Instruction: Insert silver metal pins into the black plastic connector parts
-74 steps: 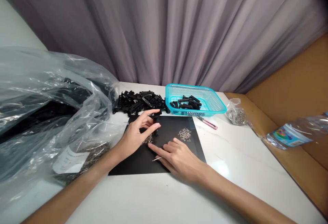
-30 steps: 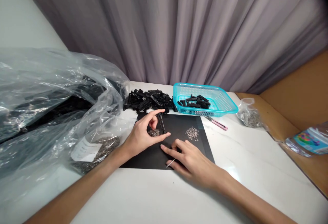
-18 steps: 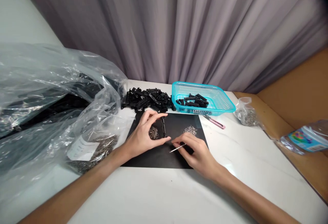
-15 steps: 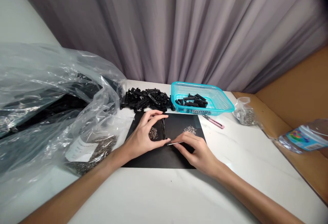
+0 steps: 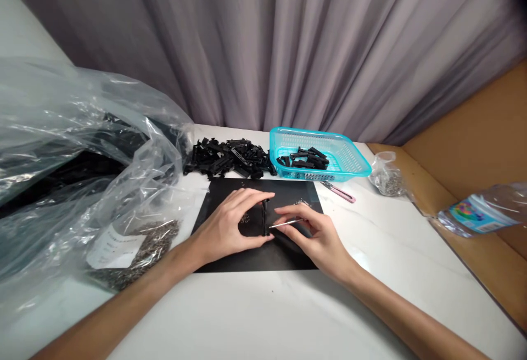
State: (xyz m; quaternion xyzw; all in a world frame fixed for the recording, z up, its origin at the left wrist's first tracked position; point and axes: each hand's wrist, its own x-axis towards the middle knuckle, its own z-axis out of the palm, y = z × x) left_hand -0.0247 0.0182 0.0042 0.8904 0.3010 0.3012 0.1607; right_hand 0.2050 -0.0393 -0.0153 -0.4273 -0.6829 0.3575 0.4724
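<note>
Between thumb and forefinger, my left hand (image 5: 228, 225) grips a slim black plastic part (image 5: 264, 217) by its two ends, above a black mat (image 5: 247, 261). My right hand (image 5: 313, 234) pinches a thin metal tool (image 5: 286, 224), perhaps tweezers. The tool's tip meets or nearly meets the lower end of the part; whether it holds anything is too small to see. Two little heaps of small metal pieces lie on the mat: one heap (image 5: 246, 218) partly behind my left hand, the other heap (image 5: 303, 203) beyond my right hand.
A pile of black plastic parts (image 5: 230, 157) lies behind the mat. Beside it, a blue basket (image 5: 349, 170) holds several similar parts. A pink-handled cutter (image 5: 341, 192), a small bag of metal pieces (image 5: 389, 179) and a plastic bottle (image 5: 477, 214) are at right. Large clear bags (image 5: 135, 179) crowd the left.
My left hand has lowered the black part slightly toward me. The tool in my right hand has tilted up, its tip now at the part's lower end. The view has shifted a little.
</note>
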